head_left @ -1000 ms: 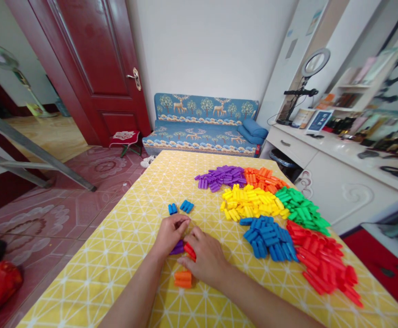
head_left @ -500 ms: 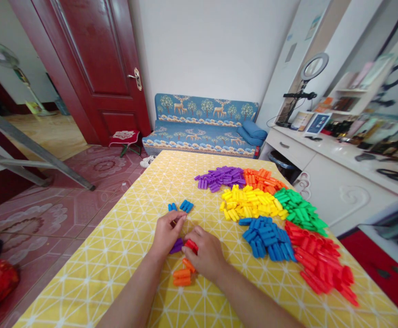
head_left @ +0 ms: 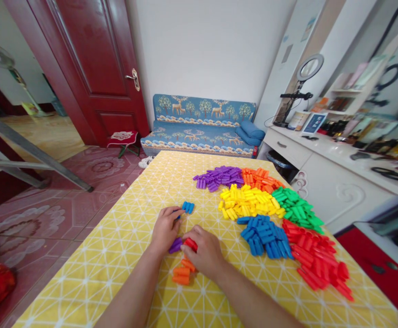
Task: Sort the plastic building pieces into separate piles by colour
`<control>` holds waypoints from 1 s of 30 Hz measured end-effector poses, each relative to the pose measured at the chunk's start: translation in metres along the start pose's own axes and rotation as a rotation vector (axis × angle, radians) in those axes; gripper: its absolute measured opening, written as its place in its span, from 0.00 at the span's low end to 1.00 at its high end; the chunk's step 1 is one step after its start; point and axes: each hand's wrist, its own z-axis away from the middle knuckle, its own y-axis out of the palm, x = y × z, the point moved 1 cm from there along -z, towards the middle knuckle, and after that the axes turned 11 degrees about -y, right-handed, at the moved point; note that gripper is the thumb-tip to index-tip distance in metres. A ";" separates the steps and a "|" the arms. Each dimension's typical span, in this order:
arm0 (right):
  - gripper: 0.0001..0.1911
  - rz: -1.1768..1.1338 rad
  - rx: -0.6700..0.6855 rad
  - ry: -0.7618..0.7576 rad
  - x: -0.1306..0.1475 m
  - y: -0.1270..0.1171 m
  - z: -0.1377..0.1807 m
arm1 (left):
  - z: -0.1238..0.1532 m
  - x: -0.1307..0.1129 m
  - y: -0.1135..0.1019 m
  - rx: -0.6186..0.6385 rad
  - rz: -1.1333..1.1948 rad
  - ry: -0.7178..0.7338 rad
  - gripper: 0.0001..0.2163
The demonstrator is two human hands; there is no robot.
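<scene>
My left hand (head_left: 165,226) has slid out toward eleven o'clock, fingers now stretched over the nearer pair of blue pegs (head_left: 188,207), covering one pair and touching the other. That means the blue ones are being gathered in. My right hand (head_left: 204,252) stays put, pinching a red peg (head_left: 191,244), with a purple peg (head_left: 175,246) at nine o'clock and orange pegs (head_left: 182,275) at six on the yellow tablecloth (head_left: 116,255).
</scene>
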 end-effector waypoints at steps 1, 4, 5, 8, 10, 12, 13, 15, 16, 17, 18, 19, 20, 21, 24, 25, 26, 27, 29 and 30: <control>0.06 -0.009 -0.004 0.007 0.000 0.000 0.000 | 0.000 0.000 -0.001 -0.011 0.017 -0.017 0.14; 0.06 -0.047 -0.019 0.029 -0.002 0.000 -0.001 | 0.000 -0.003 -0.002 -0.032 0.089 -0.059 0.12; 0.06 -0.062 -0.029 0.036 -0.002 0.000 -0.001 | 0.000 -0.005 -0.003 -0.035 0.128 -0.071 0.12; 0.09 -0.112 -0.077 0.059 -0.004 0.001 -0.001 | 0.001 -0.008 -0.005 -0.051 0.275 -0.152 0.12; 0.11 -0.144 -0.122 0.074 -0.005 0.000 -0.001 | 0.001 -0.009 -0.006 -0.054 0.353 -0.231 0.13; 0.11 -0.147 -0.159 0.084 -0.006 -0.001 -0.001 | 0.001 -0.008 -0.005 -0.039 0.399 -0.278 0.13; 0.10 -0.133 -0.171 0.083 -0.006 -0.002 -0.001 | 0.001 -0.007 -0.005 -0.032 0.412 -0.285 0.13; 0.07 -0.089 -0.171 0.065 -0.007 -0.005 -0.003 | 0.001 -0.006 -0.004 -0.030 0.429 -0.294 0.13; 0.06 -0.069 -0.166 0.050 -0.008 -0.008 -0.005 | 0.001 -0.005 -0.004 -0.035 0.439 -0.302 0.13; 0.05 -0.053 -0.160 0.036 -0.009 -0.010 -0.008 | 0.001 -0.005 -0.004 -0.039 0.454 -0.312 0.13; 0.05 -0.043 -0.156 0.025 -0.011 -0.012 -0.011 | 0.001 -0.006 -0.004 -0.036 0.476 -0.325 0.13; 0.05 -0.041 -0.153 0.020 -0.013 -0.013 -0.015 | 0.001 -0.007 -0.004 -0.020 0.508 -0.340 0.14; 0.06 -0.048 -0.152 0.023 -0.015 -0.014 -0.018 | 0.001 -0.008 -0.003 0.007 0.550 -0.353 0.15; 0.09 -0.064 -0.153 0.035 -0.017 -0.014 -0.022 | 0.002 -0.010 -0.003 0.045 0.601 -0.358 0.15; 0.20 -0.159 -0.170 0.084 -0.021 -0.009 -0.032 | 0.004 -0.016 -0.002 0.155 0.730 -0.318 0.17; 0.22 -0.190 -0.181 0.097 -0.021 -0.006 -0.035 | 0.005 -0.018 -0.002 0.169 0.756 -0.301 0.17; 0.22 -0.214 -0.190 0.104 -0.021 -0.004 -0.036 | 0.005 -0.019 -0.002 0.172 0.774 -0.292 0.17; 0.22 -0.231 -0.196 0.105 -0.020 -0.003 -0.038 | 0.006 -0.021 -0.003 0.171 0.787 -0.291 0.17; 0.20 -0.252 -0.204 0.096 -0.017 -0.006 -0.038 | 0.007 -0.023 -0.004 0.172 0.809 -0.301 0.16; 0.19 -0.259 -0.209 0.090 -0.016 -0.010 -0.037 | 0.008 -0.023 -0.004 0.185 0.814 -0.305 0.16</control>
